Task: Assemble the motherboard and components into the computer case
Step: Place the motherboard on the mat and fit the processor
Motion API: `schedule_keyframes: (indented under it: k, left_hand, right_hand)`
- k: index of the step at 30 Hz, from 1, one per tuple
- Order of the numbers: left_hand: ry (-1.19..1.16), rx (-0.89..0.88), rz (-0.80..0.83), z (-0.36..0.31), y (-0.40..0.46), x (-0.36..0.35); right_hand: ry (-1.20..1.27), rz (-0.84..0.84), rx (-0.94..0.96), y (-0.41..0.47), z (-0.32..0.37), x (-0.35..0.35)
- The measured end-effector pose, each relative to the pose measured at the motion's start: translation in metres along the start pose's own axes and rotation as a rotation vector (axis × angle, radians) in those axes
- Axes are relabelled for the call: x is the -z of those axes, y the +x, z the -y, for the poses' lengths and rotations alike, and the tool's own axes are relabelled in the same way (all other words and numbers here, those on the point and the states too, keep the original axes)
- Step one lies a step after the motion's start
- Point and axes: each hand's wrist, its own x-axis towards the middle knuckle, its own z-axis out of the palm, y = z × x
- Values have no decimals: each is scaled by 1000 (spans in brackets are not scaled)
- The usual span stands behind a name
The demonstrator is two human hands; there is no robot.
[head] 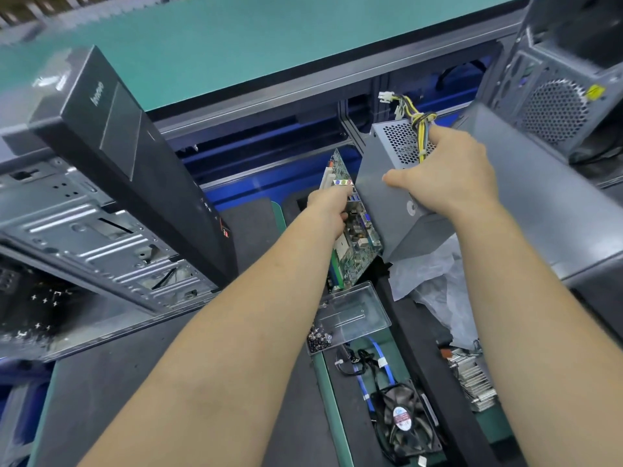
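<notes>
An open black computer case (101,210) lies on its side at the left, its bare metal tray showing. My left hand (328,208) grips the edge of a green motherboard (357,244), which stands tilted on edge in the middle. My right hand (448,173) holds a grey power supply (381,183) above and right of the board, fingers wrapped round its yellow and black cable bundle (416,112). The power supply's lower corner overlaps the motherboard.
A clear plastic box (354,315) with several screws sits below the motherboard. A black fan (403,423) with blue cables lies near the bottom. A heatsink (472,379) and crumpled plastic (435,284) lie right. A second grey case (566,82) stands at the top right.
</notes>
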Motion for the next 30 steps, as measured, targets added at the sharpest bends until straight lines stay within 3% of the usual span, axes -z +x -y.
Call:
schedule_keyframes:
  k: [6,10,16,26,30]
  left_hand:
    - [55,27,-26,-11,-2,19]
    - [-36,61,11,-15,-9,27]
    - [-153,-73,-74,-43,-28,50]
    - [-311,-365,-43,-93,-78,83]
    - [-398,-405,-50,-105,-93,94]
  right_hand:
    - [-12,29,5,0,10,-7]
    - [11,33,3,1,17,-13]
    - [16,57,-5,0,22,-23]
    - [108,109,-21,-7,25,-65]
    - [108,148,-35,-15,20,-92]
